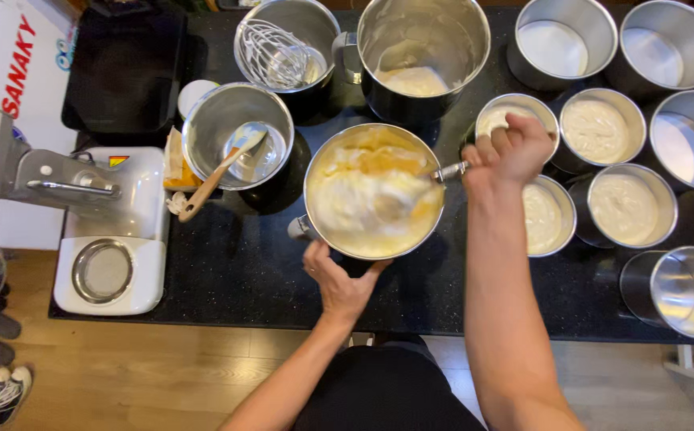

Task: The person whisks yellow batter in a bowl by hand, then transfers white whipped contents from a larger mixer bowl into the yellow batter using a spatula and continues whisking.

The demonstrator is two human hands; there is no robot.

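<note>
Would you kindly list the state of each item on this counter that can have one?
Large steel mixing bowl: holds yellow-white batter, steadied by left hand.
Right hand: gripping metal utensil in batter.
Steel bowl with spatula: nearly empty.
Round tins: several filled, others empty.

Bright overhead light, steel glare, blurred stirring.

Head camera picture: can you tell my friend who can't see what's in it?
Seen from above, a person's right hand stirs yellow-and-white batter in a large metal bowl with a metal-handled utensil, while the left hand steadies the rim. Round metal tins, some filled with pale batter, crowd the black counter.
</note>
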